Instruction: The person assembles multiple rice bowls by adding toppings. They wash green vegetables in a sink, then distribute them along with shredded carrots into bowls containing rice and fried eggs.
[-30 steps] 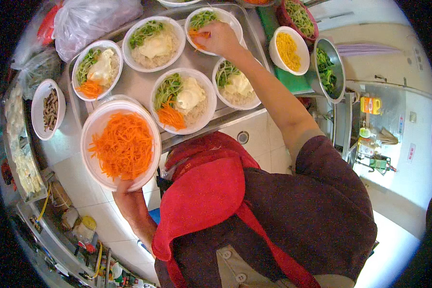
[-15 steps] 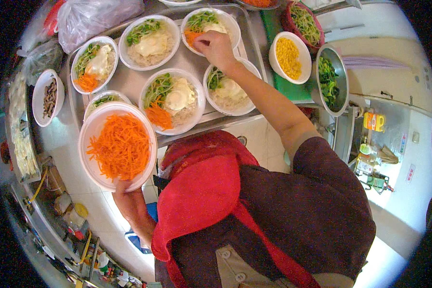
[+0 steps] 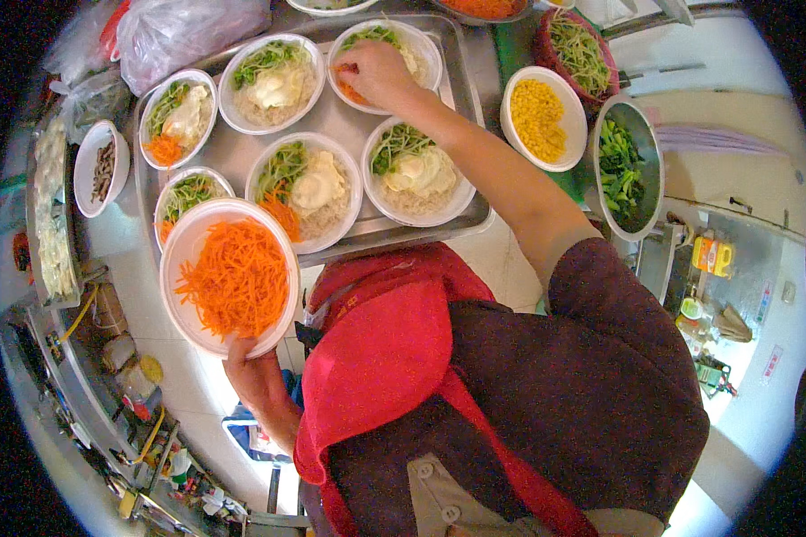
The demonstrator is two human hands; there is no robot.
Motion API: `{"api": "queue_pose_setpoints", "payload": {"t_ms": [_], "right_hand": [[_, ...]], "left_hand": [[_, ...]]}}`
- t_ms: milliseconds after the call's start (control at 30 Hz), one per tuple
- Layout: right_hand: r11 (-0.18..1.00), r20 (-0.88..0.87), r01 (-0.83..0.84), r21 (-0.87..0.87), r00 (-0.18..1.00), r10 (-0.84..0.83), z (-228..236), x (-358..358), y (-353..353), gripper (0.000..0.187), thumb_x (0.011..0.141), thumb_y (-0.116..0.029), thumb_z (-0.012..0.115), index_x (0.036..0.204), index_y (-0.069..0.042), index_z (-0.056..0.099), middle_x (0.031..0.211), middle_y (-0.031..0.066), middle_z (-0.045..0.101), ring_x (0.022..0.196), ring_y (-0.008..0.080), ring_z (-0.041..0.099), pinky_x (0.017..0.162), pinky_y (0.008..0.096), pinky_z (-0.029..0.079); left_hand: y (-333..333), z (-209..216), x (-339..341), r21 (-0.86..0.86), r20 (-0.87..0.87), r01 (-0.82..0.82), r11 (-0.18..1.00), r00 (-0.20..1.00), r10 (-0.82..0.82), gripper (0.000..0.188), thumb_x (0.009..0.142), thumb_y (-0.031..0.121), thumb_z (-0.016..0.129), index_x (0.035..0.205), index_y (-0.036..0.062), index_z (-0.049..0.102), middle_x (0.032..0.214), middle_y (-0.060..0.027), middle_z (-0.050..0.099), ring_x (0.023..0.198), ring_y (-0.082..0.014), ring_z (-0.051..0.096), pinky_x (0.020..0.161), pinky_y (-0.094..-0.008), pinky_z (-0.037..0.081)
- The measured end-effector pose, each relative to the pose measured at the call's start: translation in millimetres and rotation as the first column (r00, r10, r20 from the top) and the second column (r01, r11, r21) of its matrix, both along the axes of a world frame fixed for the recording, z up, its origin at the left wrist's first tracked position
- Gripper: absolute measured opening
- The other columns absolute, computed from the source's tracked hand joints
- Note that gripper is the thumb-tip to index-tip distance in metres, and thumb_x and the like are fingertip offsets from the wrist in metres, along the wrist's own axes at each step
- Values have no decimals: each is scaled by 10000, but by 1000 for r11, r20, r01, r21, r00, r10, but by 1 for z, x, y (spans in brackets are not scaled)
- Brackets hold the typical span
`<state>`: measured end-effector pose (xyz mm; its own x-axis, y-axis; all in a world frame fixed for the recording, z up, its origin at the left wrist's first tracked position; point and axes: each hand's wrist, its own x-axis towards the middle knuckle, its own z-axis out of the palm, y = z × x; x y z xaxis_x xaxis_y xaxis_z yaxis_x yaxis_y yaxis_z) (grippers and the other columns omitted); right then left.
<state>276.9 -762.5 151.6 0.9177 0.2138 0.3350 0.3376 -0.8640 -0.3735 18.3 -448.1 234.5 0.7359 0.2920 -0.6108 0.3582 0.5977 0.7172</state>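
My left hand [image 3: 252, 367] holds a white bowl of shredded carrot [image 3: 230, 277] from below, level, at the near edge of a steel tray [image 3: 349, 112]. My right hand [image 3: 376, 72] reaches across the tray into the far white bowl [image 3: 421, 49], fingers closed on a pinch of shredded carrot [image 3: 347, 80] over its noodles and greens. Several white bowls on the tray hold noodles, greens and a pale topping; the near-left ones [image 3: 300, 192] also have carrot, while the bowl under my forearm [image 3: 416, 174] shows none.
Right of the tray stand a white bowl of corn [image 3: 544, 116], a steel bowl of dark greens [image 3: 625, 166] and a red basket of sprouts [image 3: 582, 54]. Left are a small bowl of brown strips [image 3: 101, 168], plastic bags [image 3: 184, 27] and a tray of pale food [image 3: 49, 219].
My right hand has stayed at the far bowl, dropping a little lower into it with the carrot. The carrot bowl in my left hand has kept its place.
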Motion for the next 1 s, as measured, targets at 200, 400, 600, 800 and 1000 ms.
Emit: {"api": "queue_pose_setpoints", "payload": {"t_ms": [200,400,600,800,1000], "right_hand": [[986,-128,60,153,991,-40,-9,14,-4,162,727,-229,629,810,-108,698,735,112,654,658,253,620,657,343,500],[995,-191,97,-13,977,-98,10,8,-46,145,691,-206,644,787,-114,699,750,80,666,667,208,640,647,310,511],[995,-170,77,56,983,-66,-20,-3,-28,168,663,-108,605,810,-76,680,781,139,645,742,295,625,723,374,494],[971,-182,209,121,966,-185,6,-8,-9,188,683,-109,623,860,-88,683,798,144,646,753,278,629,735,345,499],[977,-121,93,194,990,-71,13,-9,-12,180,717,-140,619,881,-100,684,851,153,633,759,297,613,715,377,491]], "left_hand": [[-13,3,-10,-15,6,-32,999,999,32,700,633,14,476,1305,-31,284,1259,-193,421,1133,-321,473,929,-431,436],[-28,8,-19,40,-16,-84,996,996,85,710,628,20,485,1306,-31,281,1261,-198,420,1148,-316,459,947,-438,414],[-20,3,-20,-20,-23,-42,999,999,42,706,629,33,501,1300,-31,290,1253,-197,428,1139,-318,466,951,-439,406],[-22,12,-11,27,-3,-16,1000,1000,16,701,640,39,501,1303,-31,284,1241,-199,435,1115,-321,487,930,-422,431],[-11,11,-12,53,-32,-16,998,999,17,684,653,44,502,1299,-39,291,1238,-199,439,1127,-320,479,924,-418,434]]}}
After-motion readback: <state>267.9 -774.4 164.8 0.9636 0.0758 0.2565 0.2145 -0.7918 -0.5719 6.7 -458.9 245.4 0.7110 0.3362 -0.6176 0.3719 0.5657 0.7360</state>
